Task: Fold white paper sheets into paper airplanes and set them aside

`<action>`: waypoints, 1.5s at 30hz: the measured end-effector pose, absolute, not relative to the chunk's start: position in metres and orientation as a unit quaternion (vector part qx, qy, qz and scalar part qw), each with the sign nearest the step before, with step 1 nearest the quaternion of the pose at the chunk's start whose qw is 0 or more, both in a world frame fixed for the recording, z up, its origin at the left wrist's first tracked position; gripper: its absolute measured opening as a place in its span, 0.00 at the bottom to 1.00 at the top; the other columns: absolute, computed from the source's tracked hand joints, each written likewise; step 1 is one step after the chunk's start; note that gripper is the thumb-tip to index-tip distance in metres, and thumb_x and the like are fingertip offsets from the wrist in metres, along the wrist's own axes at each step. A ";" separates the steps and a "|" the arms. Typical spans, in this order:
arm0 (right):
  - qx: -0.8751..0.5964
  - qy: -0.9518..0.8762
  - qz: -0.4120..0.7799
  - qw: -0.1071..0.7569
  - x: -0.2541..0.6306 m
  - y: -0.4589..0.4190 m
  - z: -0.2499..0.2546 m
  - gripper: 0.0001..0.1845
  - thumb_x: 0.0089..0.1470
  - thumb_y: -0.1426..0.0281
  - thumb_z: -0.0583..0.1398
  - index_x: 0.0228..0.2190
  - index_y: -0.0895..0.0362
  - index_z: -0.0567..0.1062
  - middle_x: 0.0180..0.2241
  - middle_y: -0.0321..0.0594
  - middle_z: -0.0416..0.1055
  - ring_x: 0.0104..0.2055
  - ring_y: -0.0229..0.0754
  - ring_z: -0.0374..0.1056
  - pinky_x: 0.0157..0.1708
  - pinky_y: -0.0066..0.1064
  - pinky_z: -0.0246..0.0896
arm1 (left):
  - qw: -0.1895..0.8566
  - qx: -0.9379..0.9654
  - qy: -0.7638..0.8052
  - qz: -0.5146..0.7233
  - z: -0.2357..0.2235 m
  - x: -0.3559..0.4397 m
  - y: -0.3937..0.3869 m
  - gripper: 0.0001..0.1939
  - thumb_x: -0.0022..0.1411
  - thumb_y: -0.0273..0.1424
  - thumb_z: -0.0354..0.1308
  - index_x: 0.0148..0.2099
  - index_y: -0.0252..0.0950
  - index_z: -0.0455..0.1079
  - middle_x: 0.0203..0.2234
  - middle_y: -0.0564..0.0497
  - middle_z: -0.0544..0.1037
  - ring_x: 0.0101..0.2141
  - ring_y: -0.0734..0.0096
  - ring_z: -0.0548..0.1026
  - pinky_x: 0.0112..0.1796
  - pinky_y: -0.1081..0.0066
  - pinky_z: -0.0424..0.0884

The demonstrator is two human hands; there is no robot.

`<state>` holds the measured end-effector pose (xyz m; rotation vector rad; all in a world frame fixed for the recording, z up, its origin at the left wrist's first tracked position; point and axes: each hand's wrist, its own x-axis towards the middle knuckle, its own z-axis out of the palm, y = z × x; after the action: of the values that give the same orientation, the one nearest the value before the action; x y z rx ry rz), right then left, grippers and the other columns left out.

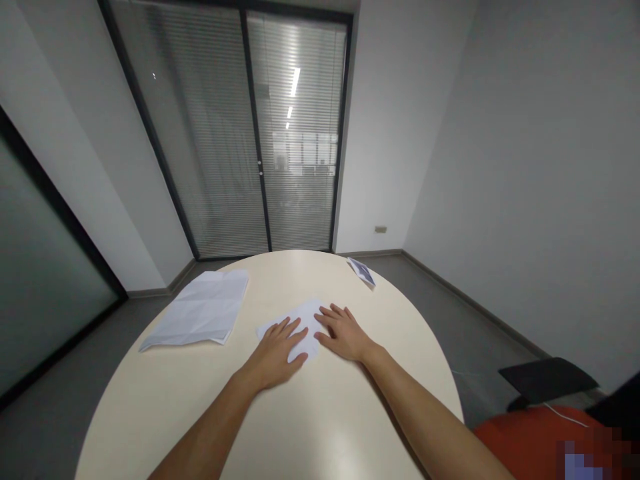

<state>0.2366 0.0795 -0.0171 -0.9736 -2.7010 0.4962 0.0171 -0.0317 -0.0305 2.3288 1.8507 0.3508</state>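
A small white sheet of paper [306, 319], which looks folded, lies flat on the round cream table [300, 427]. My left hand [278, 352] rests on its left part, palm down with the fingers spread. Over its right edge lies my right hand [344, 333], also palm down, its fingers apart and pointing left and away from me. Neither hand grips anything. Both hands cover parts of the paper, so its full outline is hidden.
Creased white sheets [203, 310] lie at the table's left edge. A small folded printed paper [361, 272] sits near the far right edge. An orange chair seat [530, 440] and a dark flat object [547, 379] are at the lower right. Blinds-covered glass doors [220, 133] stand beyond.
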 end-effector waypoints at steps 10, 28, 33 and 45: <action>-0.344 -0.918 0.166 0.109 0.237 0.081 -0.019 0.41 0.57 0.45 0.57 0.65 0.51 0.62 0.69 0.48 0.51 0.72 0.62 0.39 0.67 0.60 0.31 | 0.060 0.771 0.624 0.109 -0.026 0.020 -0.033 0.29 0.69 0.44 0.49 0.69 0.45 0.58 0.70 0.48 0.52 0.69 0.52 0.49 0.65 0.49 0.50; -0.307 -0.929 0.162 0.129 0.240 0.084 -0.018 0.34 0.61 0.51 0.55 0.63 0.54 0.66 0.67 0.49 0.56 0.70 0.60 0.46 0.67 0.58 0.39 | 0.054 0.733 0.667 0.125 -0.033 0.018 -0.024 0.31 0.70 0.45 0.47 0.70 0.39 0.56 0.70 0.47 0.54 0.69 0.51 0.49 0.66 0.47 0.48; -0.303 -0.930 0.174 0.113 0.241 0.085 -0.016 0.40 0.58 0.47 0.57 0.65 0.56 0.63 0.69 0.51 0.52 0.71 0.62 0.42 0.67 0.59 0.35 | 0.038 0.739 0.661 0.126 -0.034 0.010 -0.020 0.28 0.71 0.43 0.47 0.69 0.40 0.59 0.69 0.47 0.58 0.68 0.53 0.53 0.65 0.50 0.52; -0.283 -0.937 0.178 0.103 0.237 0.085 -0.019 0.44 0.54 0.45 0.60 0.65 0.52 0.63 0.69 0.50 0.50 0.72 0.61 0.41 0.67 0.60 0.30 | 0.039 0.777 0.607 0.162 -0.032 0.008 -0.022 0.25 0.70 0.30 0.46 0.67 0.44 0.62 0.68 0.51 0.59 0.67 0.60 0.56 0.64 0.53 0.55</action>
<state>0.2374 0.0851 -0.0186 -0.8344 -2.7656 0.5252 0.0079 -0.0219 -0.0323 2.3838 1.8602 0.4958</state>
